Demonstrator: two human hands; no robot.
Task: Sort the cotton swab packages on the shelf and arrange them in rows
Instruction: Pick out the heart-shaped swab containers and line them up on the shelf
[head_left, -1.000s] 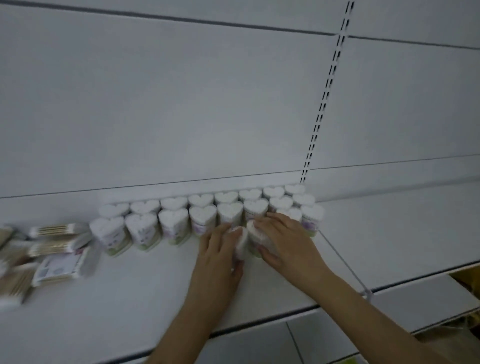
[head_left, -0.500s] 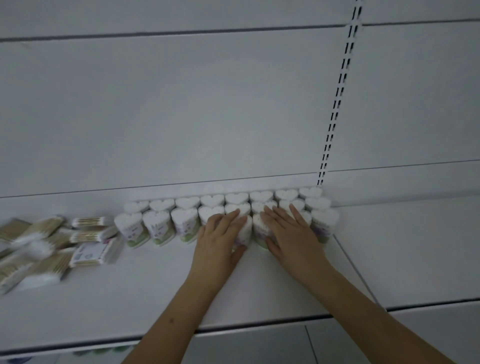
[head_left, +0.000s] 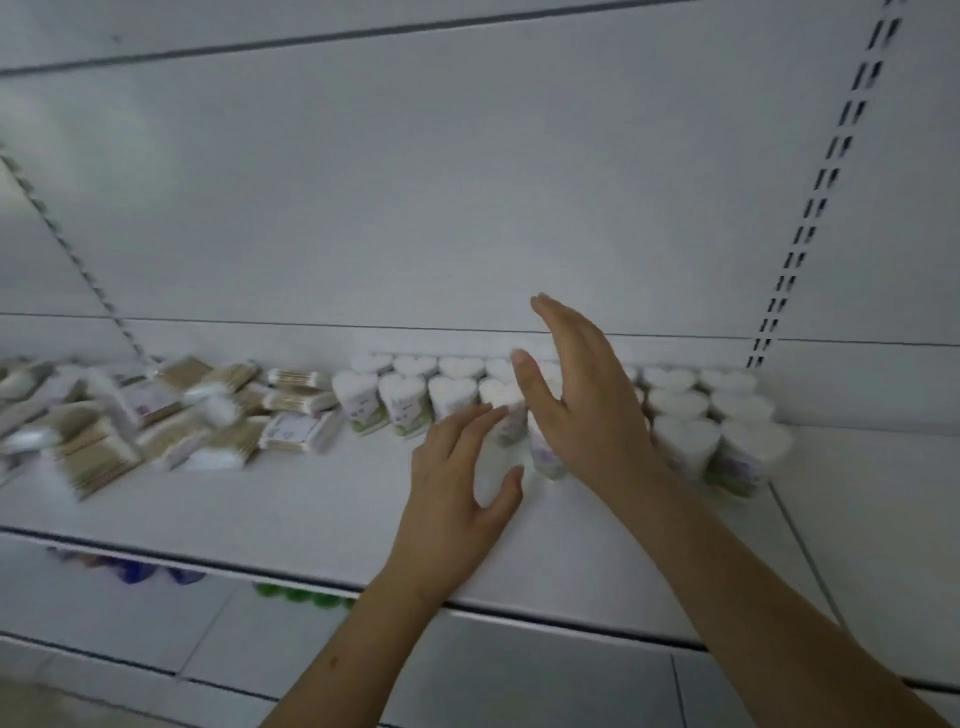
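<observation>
Both hands are raised in front of a white shelf (head_left: 311, 514), each with straight, spread fingers and holding nothing. The left hand (head_left: 462, 483) hovers low over the shelf surface, its fingertips near a heart-shaped cotton swab tub (head_left: 506, 415) in the front row. The right hand (head_left: 582, 400) stands edge-on, above and just right of the left hand, partly hiding the tubs behind it. The heart-shaped tubs (head_left: 405, 400) stand upright in rows along the back panel (head_left: 467, 182), from mid-shelf to the slotted upright (head_left: 810, 208) at right. To the left, flat packs of wooden-stick cotton swabs (head_left: 218, 415) lie in a loose, overlapping heap, blurred. Coloured items (head_left: 301, 595) show dimly on the lower shelf.
</observation>
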